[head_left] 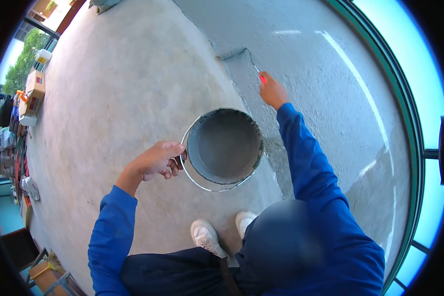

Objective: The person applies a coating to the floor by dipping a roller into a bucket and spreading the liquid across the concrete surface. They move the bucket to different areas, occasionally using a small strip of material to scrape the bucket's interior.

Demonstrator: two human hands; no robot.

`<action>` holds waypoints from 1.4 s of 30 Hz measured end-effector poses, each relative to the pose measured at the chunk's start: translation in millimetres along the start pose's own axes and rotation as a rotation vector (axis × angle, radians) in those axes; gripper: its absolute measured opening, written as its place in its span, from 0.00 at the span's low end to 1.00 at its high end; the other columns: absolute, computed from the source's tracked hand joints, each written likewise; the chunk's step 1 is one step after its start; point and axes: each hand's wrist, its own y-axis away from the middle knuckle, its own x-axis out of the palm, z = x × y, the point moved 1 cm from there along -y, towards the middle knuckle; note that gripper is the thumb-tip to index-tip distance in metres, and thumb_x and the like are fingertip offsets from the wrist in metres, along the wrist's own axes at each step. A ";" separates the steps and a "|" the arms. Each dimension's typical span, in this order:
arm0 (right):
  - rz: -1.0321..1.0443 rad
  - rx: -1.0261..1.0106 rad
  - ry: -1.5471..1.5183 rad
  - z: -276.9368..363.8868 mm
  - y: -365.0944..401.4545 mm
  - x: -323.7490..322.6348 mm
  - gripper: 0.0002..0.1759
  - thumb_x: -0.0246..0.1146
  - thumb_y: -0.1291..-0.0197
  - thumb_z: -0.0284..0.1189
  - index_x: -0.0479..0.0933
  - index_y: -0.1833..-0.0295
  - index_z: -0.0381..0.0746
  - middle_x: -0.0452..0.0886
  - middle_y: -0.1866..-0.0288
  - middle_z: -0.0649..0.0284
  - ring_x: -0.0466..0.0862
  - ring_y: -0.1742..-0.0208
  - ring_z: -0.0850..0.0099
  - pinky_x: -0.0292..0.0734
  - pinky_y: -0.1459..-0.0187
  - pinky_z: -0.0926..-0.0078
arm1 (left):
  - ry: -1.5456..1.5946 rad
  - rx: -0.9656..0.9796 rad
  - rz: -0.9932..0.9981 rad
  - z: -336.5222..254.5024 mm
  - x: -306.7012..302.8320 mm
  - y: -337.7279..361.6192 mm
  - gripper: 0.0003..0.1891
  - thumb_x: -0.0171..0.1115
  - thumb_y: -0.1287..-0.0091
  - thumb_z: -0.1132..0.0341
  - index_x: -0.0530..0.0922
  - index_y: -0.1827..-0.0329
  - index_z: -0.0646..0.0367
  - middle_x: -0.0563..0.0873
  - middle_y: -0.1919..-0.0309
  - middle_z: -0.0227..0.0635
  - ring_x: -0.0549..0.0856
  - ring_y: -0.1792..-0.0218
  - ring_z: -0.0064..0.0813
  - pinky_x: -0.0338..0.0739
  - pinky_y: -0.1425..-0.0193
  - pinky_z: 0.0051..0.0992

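My left hand [164, 160] is closed at the left side of a bucket [259, 132], its thumb and fingers at the rim and the thin wire handle [197, 184]. Smooth grey coating [224, 148] is inside the bucket. In my right hand [274, 92] is the red grip of a paint roller [233, 53]. The roller's grey-covered sleeve lies on the floor, at the edge between the wet grey coat [325, 74] and the paler bare concrete [133, 79]. My fingertips on the bucket are partly hidden.
My two white shoes [204, 236] stand on pale concrete just below the bucket. Along the left wall are cardboard boxes [34, 91], a white bottle [43, 56] and piled supplies. A green-framed window [413, 118] borders the coated floor at right.
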 end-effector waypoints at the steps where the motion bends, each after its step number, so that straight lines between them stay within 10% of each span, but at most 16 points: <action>1: 0.003 0.010 0.004 5.8 -11.0 2.4 0.23 0.53 0.41 0.28 0.72 0.39 0.48 0.82 0.51 0.43 0.81 0.49 0.44 0.75 0.47 0.51 | -0.004 -0.004 -0.002 -0.5 0.3 0.7 0.17 0.50 0.26 0.51 0.75 0.62 0.56 0.78 0.72 0.30 0.78 0.76 0.22 0.71 0.77 0.22; 16: 0.065 0.029 -0.028 25.8 -93.6 26.4 0.25 0.54 0.43 0.28 0.72 0.37 0.48 0.81 0.47 0.44 0.80 0.45 0.46 0.74 0.45 0.51 | 0.014 0.005 -0.044 3.3 3.1 2.6 0.19 0.50 0.26 0.49 0.74 0.62 0.57 0.77 0.73 0.30 0.78 0.76 0.21 0.71 0.78 0.21; 19: -0.054 -0.186 -0.054 -25.9 -45.7 20.1 0.23 0.54 0.41 0.29 0.72 0.38 0.48 0.82 0.53 0.42 0.81 0.51 0.43 0.76 0.49 0.48 | 0.014 0.009 -0.048 4.4 4.1 1.2 0.19 0.50 0.26 0.49 0.74 0.62 0.57 0.77 0.73 0.30 0.78 0.77 0.20 0.71 0.79 0.20; 27: -0.012 -0.008 -0.066 -83.1 181.5 -41.2 0.22 0.54 0.35 0.32 0.70 0.35 0.54 0.81 0.69 0.42 0.82 0.66 0.43 0.74 0.64 0.45 | -0.012 0.008 -0.117 -2.7 11.6 8.1 0.18 0.49 0.27 0.50 0.73 0.62 0.56 0.76 0.73 0.30 0.77 0.77 0.20 0.70 0.79 0.19; 42: 0.104 0.325 -0.014 -101.3 403.3 -104.2 0.27 0.54 0.35 0.30 0.65 0.30 0.56 0.82 0.66 0.47 0.81 0.65 0.46 0.74 0.63 0.49 | -0.049 0.048 -0.156 0.0 19.9 8.9 0.16 0.49 0.26 0.50 0.73 0.64 0.53 0.76 0.72 0.28 0.76 0.77 0.20 0.69 0.78 0.19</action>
